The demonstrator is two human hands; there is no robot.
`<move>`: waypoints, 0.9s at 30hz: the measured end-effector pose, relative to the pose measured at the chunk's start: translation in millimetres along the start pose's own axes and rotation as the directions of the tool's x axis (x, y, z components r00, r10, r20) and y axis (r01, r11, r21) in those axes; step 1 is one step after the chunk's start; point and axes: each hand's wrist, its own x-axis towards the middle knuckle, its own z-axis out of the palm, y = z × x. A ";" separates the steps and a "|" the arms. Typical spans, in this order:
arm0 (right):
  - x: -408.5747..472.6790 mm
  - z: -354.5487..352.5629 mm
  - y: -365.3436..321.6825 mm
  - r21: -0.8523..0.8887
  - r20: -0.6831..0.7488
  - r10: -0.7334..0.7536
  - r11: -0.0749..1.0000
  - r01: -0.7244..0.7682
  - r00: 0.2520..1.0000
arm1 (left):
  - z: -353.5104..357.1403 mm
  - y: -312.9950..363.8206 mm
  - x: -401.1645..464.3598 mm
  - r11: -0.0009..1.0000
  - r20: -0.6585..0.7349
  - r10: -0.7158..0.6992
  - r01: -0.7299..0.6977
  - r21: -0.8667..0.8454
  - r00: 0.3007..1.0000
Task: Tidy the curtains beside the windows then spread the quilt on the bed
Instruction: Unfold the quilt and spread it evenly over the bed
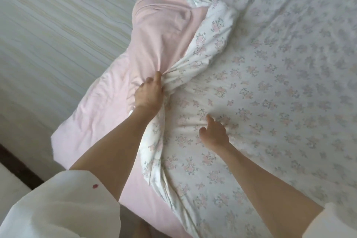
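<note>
Left hand grip clamped on bunched quilt edge; right hand fingers apart, pressing quilt.

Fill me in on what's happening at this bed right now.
A person is spreading a floral quilt over a bed with a pink sheet. The left hand has a grip on a bunched fold at the quilt's edge, where the fabric is twisted into a ridge. The right hand rests open on the quilt's flat part. The quilt covers most of the bed; the pink strip on the left is still bare.
</note>
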 end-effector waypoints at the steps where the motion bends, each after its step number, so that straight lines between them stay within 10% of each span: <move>1: -1.1 -1.2 -5.1 0.055 -0.035 -0.012 0.998 0.014 0.999 | -4.6 -12.1 -1.4 0.994 -0.008 -0.042 0.041 -0.099 0.999; 7: -23.4 14.1 -68.9 0.206 -0.121 -0.245 0.942 0.266 0.962 | -28.8 -116.9 -33.7 0.760 -0.024 -0.468 0.388 -0.521 0.884; 11: -38.7 46.5 -117.7 0.237 -0.047 -0.342 0.909 0.343 0.938 | -18.5 -198.3 -56.8 0.156 0.207 -0.838 0.584 -0.796 0.506; 15: -50.5 90.8 -156.5 0.169 0.033 -0.389 0.910 0.378 0.921 | -5.4 -241.7 -84.1 -0.377 0.636 -0.692 0.581 -0.722 0.341; 19: -55.8 138.1 -186.2 -0.130 0.055 -0.435 0.889 0.438 0.899 | -19.8 -273.5 -82.6 -0.472 0.772 -0.433 0.613 -0.634 0.466; 27: -55.4 209.8 -197.2 -0.334 0.164 -0.437 0.819 0.466 0.885 | 9.9 -319.4 -59.0 -0.534 0.804 -0.399 0.601 -0.595 0.441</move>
